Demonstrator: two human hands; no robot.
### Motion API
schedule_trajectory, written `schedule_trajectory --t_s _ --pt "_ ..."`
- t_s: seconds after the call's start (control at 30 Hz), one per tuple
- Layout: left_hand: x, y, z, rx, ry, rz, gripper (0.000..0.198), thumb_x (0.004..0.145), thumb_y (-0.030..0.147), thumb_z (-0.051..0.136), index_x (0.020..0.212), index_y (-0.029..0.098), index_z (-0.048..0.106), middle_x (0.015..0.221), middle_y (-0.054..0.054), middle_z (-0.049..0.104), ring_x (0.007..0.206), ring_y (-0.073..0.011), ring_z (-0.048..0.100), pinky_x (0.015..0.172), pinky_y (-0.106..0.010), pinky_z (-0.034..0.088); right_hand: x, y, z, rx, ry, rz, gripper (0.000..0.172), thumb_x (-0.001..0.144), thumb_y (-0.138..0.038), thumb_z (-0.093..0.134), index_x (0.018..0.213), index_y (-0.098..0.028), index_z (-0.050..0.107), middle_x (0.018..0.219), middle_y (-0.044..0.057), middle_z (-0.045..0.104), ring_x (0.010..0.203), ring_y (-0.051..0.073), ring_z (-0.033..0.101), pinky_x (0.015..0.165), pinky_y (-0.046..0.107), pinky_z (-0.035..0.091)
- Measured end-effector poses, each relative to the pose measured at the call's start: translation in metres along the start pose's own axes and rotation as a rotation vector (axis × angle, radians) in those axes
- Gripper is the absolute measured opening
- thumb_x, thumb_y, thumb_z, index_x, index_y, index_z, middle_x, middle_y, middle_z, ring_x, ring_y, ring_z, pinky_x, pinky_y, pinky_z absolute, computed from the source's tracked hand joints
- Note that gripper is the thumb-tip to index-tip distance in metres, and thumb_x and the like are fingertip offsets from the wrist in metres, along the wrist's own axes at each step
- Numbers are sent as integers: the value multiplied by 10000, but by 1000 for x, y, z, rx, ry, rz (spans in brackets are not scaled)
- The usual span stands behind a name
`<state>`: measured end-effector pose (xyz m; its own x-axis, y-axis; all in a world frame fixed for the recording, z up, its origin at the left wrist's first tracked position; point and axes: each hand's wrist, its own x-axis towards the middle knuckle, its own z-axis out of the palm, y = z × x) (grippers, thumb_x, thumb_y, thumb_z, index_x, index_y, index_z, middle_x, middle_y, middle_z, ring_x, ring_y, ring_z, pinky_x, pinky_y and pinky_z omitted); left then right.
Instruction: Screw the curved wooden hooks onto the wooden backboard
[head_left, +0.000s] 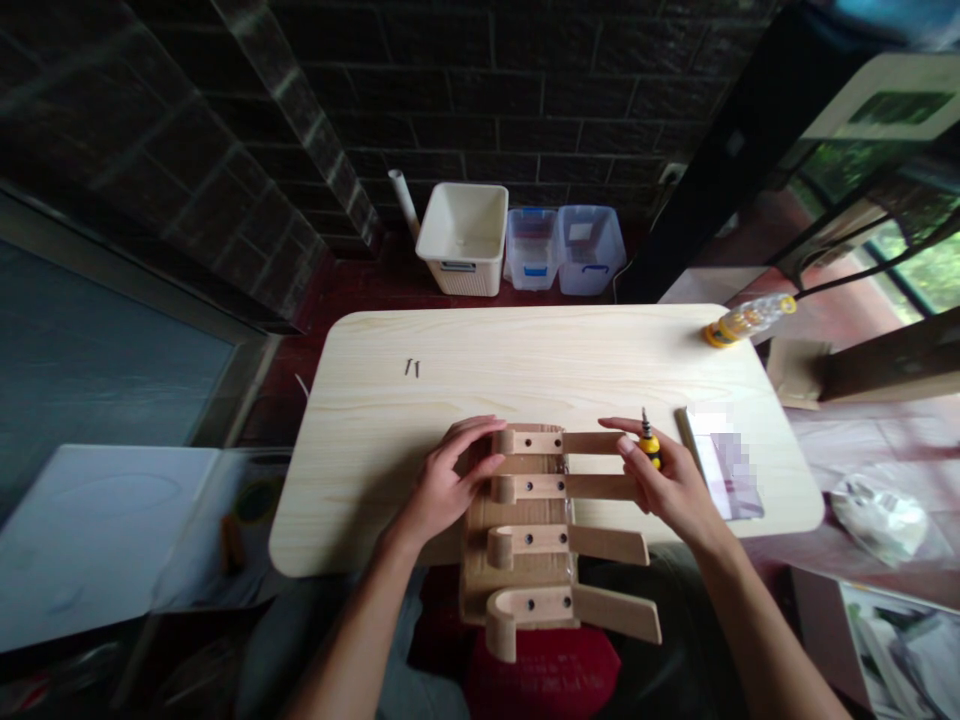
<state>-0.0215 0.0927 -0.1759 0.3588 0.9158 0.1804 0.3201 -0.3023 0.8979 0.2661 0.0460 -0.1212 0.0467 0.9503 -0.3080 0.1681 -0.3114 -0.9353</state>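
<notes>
The nearest hook (500,628) lay past the table (352,430); its base (521,514) might tip if the left hand (444,484), pinching the farthest hook (541,443), slackened; the right hand (673,486) clasped a screwdriver (649,450)

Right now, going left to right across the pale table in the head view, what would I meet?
Two dark metal screws, brown cardboard panel, yellow-and-black screwdriver, clear plastic bottle with yellow ends.
</notes>
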Motion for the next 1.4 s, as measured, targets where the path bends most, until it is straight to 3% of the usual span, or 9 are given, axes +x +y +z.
schedule_trajectory --t_s 0.47,0.9,1.4 --pt "-2 2 0 -30 -3 -46 460 926 362 620 1369 259 547 1374 -75 601 1295 -234 547 1160 -441 407 0 -1 0 17 28 -46 654 926 -604 490 1369 -127 550 451 -104 343 356 84 341 342 204 285" --pt "-1 4 5 -24 64 50 375 928 380 610 1266 220 635 1346 -105 617 1280 -241 560 1132 -482 440 -12 2 5 2 70 -79 635 907 -624 507 1311 -143 603 455 -98 389 356 83 376 361 202 323" --pt "0 2 4 -27 54 68 355 920 378 625 1246 239 649 1307 -92 637 1247 -237 582 1100 -457 474 -13 -2 9 -52 74 -83 656 900 -628 501 1315 -132 608 498 -74 436 367 90 438 354 198 365"
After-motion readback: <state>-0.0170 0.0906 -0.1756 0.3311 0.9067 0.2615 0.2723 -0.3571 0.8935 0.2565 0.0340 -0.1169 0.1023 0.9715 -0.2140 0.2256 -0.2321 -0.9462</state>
